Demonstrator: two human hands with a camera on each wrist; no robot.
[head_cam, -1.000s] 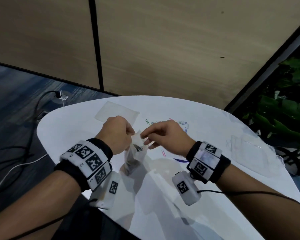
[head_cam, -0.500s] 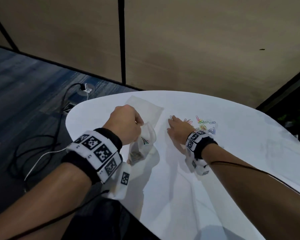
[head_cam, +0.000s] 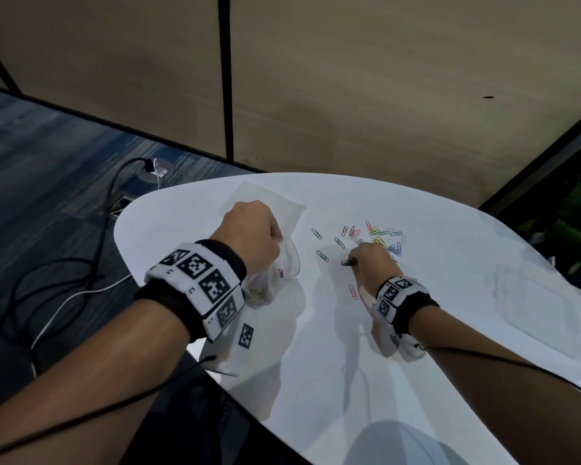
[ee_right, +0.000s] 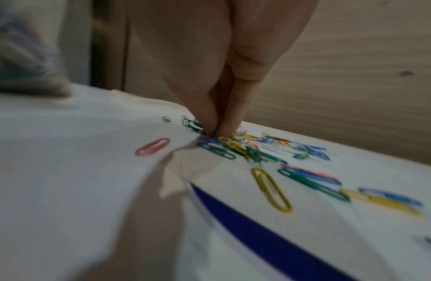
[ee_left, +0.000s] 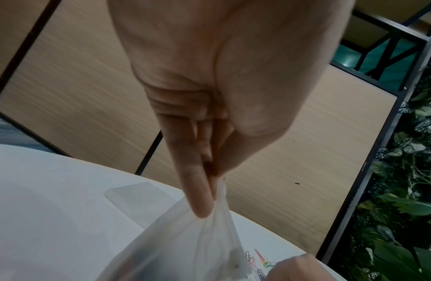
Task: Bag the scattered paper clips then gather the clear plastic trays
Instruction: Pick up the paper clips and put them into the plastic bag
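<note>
My left hand [head_cam: 272, 234] pinches the gathered top of a clear plastic bag [head_cam: 284, 268] that hangs to the white table [head_cam: 316, 347]; some clips lie in its bottom. The left wrist view shows the left hand [ee_left: 213, 192] pinching the bag [ee_left: 185, 247]. My right hand [head_cam: 354, 261] is down at the near edge of the scattered coloured paper clips [head_cam: 378, 234]. It pinches green paper clips [head_cam: 346, 262], which stick out left of the fingertips [ee_right: 224, 129] as a green bunch [ee_right: 191, 124]. One clear tray [head_cam: 264, 199] lies flat behind my left hand.
A second clear tray [head_cam: 534, 290] lies at the table's right side. Single clips lie apart: a red one [head_cam: 353, 292] near my right wrist and green ones [head_cam: 322, 255] between the hands. Cables [head_cam: 81, 290] run over the floor at left. Plants [head_cam: 577, 229] stand at right.
My right hand left the bag's mouth, reached out to the clip pile and now pinches green clips there. The left hand kept its hold on the bag.
</note>
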